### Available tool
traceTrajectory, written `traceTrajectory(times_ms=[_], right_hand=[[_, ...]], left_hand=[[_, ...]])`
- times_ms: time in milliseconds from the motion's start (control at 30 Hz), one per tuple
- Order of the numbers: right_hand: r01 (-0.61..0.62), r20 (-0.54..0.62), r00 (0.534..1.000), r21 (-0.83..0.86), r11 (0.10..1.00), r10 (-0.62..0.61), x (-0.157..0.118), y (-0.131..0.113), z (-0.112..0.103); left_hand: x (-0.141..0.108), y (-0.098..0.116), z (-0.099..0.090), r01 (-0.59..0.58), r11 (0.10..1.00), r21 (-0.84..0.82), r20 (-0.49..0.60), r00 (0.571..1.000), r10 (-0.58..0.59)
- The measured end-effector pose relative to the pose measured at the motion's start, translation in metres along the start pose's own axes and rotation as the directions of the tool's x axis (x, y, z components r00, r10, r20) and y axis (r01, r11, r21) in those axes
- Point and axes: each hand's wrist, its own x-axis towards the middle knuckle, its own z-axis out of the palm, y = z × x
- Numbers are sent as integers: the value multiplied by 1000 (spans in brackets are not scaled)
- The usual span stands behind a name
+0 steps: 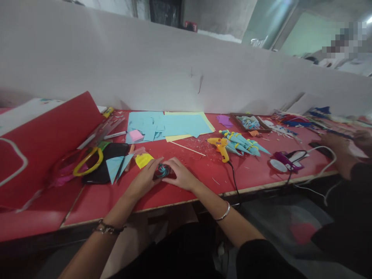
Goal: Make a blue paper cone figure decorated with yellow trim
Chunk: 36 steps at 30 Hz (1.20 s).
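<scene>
Between my two hands is a small round piece with dark and teal swirls (163,170), close above the red table (186,193). My left hand (144,177) curls its fingers against the left side of it. From the other side, my right hand (182,175) bends its thumb and fingers round it; the exact contact is partly hidden. A yellow packet (143,160) lies just beyond my left hand. Folded light-blue paper pieces (114,167) rest on a black pouch (94,175) further left. Right of my hands lies a yellow glue gun (220,148) with a black cord.
Blue paper cones with yellow bands (244,142) lie beside the glue gun. Light-blue sheets (183,124) and a pink pad (135,135) are at the back. A scrap-filled tray (266,128) and purple tape dispenser-like object (283,162) stand right. A co-worker's hands (338,149) are at far right.
</scene>
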Motion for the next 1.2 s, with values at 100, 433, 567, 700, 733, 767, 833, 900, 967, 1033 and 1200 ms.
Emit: traceTrajectory(times_ms=[100,433,567,700,733,767,833,900,967,1033,1200], right_hand=[[-31,-8,999,-21,999,31,0,1,0],[-47,-51,998,-45,998,45,1,3,1],[-71,-48,996,-53,996,69,1,3,2],[-152,-94,985,-76,985,145,0,5,3],[-166,-103,982,-76,983,158,0,6,3],[-177,-109,980,-76,981,168,0,6,4],[-192,-113,977,-72,979,184,-1,5,4],[-202,-110,975,-69,977,193,-1,4,4],[-197,-105,976,-72,978,189,0,4,4],[-195,-102,977,-81,977,187,2,4,3],[-229,-95,971,-95,969,220,8,8,5]], left_hand=[[-1,-2,2,17,1000,-18,-10,1000,-17],[-3,1,2,4,1000,-26,-50,999,-5],[-3,1,2,24,999,36,-124,992,-19],[-6,5,-4,60,983,174,-258,966,-13],[-8,6,-8,67,978,197,-284,959,-8],[-9,6,-12,84,974,210,-307,952,-16],[-14,4,-25,175,960,217,-366,927,-86],[-19,-3,-38,346,909,233,-455,865,-213],[-25,-15,-51,463,828,316,-509,819,-264],[-30,-28,-60,516,735,440,-487,825,-288],[-37,-45,-67,466,633,618,-363,883,-296]])
